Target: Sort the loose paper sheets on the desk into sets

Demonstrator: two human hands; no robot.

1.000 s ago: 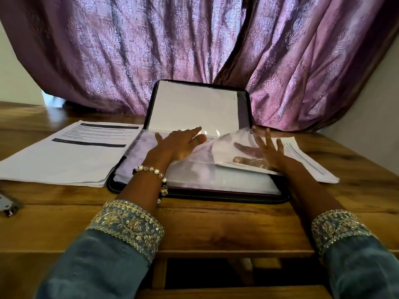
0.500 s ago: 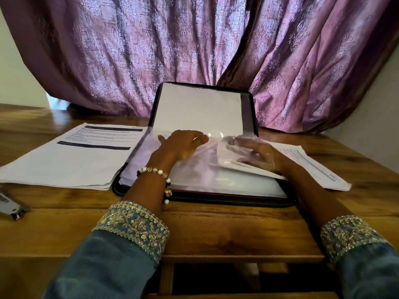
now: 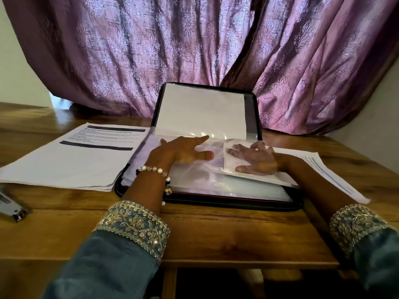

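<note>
A black zip folder (image 3: 233,202) lies open on the wooden desk, its lid standing against the curtain with a white sheet (image 3: 200,111) in it. Clear plastic sleeves (image 3: 194,175) cover the lower half. My left hand (image 3: 183,151) rests flat on the top sleeve, fingers pointing right. My right hand (image 3: 254,158) is slid inside a clear sleeve, fingers spread, seen through the plastic above a white sheet (image 3: 259,179). A stack of printed sheets (image 3: 71,158) lies left of the folder. More printed sheets (image 3: 332,175) lie at the right, partly under my right forearm.
A stapler (image 3: 13,207) sits at the desk's left edge. A purple curtain (image 3: 194,50) hangs close behind the folder. The desk's front edge (image 3: 237,262) runs just before my sleeves.
My right hand has slid further left into the clear sleeve, and its fingers have spread flatter. The left hand has stayed on the top sleeve. The view has shifted slightly.
</note>
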